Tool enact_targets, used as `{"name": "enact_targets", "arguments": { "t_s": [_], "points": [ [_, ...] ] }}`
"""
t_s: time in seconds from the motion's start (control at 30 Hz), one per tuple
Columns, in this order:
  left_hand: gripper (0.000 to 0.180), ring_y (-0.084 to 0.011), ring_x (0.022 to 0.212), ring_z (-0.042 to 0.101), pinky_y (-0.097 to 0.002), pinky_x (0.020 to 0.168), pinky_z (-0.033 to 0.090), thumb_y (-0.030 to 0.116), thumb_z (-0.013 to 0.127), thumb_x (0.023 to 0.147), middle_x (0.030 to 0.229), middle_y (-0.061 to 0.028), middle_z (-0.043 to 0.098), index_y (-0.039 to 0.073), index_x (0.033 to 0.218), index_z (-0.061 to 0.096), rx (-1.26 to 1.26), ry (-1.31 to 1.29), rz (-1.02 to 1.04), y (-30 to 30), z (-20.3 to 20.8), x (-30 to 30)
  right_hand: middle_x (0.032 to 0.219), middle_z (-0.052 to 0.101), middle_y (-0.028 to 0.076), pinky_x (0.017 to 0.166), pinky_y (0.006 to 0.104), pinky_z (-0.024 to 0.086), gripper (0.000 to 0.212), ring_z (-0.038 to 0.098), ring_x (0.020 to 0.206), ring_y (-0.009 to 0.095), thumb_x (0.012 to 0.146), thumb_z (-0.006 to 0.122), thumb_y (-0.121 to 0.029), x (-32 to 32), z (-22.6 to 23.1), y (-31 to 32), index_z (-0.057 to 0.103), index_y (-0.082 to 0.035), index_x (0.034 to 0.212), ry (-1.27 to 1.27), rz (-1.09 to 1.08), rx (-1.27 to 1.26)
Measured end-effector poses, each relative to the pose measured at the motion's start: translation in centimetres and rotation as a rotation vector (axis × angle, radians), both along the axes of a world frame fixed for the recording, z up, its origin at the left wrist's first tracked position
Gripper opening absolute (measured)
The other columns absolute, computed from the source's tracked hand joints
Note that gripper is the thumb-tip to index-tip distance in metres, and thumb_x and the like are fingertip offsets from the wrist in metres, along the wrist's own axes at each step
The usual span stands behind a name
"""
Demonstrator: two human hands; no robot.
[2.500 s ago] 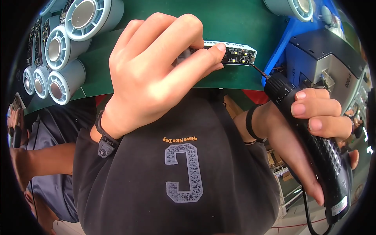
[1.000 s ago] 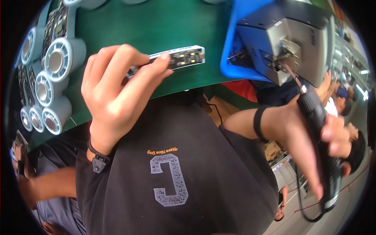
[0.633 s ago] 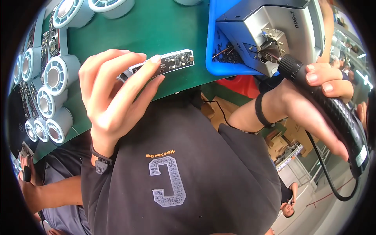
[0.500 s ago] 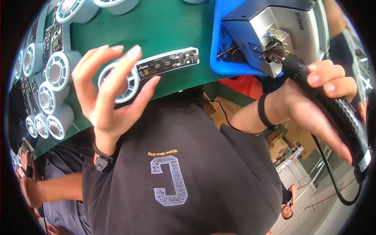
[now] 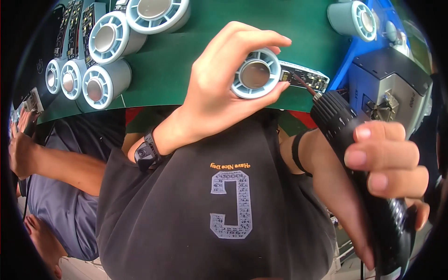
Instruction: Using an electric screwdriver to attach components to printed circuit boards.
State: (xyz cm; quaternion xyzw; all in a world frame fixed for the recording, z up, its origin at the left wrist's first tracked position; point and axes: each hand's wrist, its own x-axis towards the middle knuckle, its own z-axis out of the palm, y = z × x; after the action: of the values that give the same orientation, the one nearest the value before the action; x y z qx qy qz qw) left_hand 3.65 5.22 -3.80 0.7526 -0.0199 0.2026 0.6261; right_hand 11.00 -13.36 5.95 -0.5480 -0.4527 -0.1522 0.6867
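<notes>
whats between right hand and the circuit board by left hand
The head view shows the front of the black screwdriver held in the right hand, its thin bit reaching over the circuit board; tip contact is unclear.

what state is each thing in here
left hand: curled around the round end of the device
device: circuit board exposed
right hand: wrapped around screwdriver
screwdriver: tip at the circuit board, contact unclear
wristband: around left wrist
devices at left: some boards exposed
</notes>
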Motion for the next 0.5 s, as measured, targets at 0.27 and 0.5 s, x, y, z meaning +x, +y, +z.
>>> {"name": "enact_targets", "arguments": {
  "t_s": [0.27, 0.5],
  "points": [
    [0.062, -0.0221, 0.104, 0.074, -0.0310, 0.084, 0.061, -0.005, 0.093, 0.074, 0.118, -0.0128, 0.072, 0.000, 0.131, 0.068, 0.052, -0.057, -0.079, 0.5, -1.2, 0.4, 0.086, 0.050, 0.008, 0.050, 0.0353, 0.042, 0.088, 0.049, 0.057, 0.020, 0.098, 0.046, -0.087, 0.6, -1.1, 2.0, 0.050, -0.009, 0.137, 0.060, 0.009, -0.071],
    [0.055, -0.0296, 0.096, 0.069, -0.0398, 0.081, 0.057, -0.003, 0.090, 0.070, 0.107, -0.0111, 0.069, 0.006, 0.122, 0.073, 0.000, -0.078, -0.049, -0.1, 0.0, 1.4, 0.085, 0.054, 0.012, 0.046, 0.0371, 0.045, 0.092, 0.051, 0.052, 0.024, 0.098, 0.041, -0.088, 1.0, -0.4, 2.8, 0.048, -0.008, 0.141, 0.023, -0.048, -0.114]
  ]
}}
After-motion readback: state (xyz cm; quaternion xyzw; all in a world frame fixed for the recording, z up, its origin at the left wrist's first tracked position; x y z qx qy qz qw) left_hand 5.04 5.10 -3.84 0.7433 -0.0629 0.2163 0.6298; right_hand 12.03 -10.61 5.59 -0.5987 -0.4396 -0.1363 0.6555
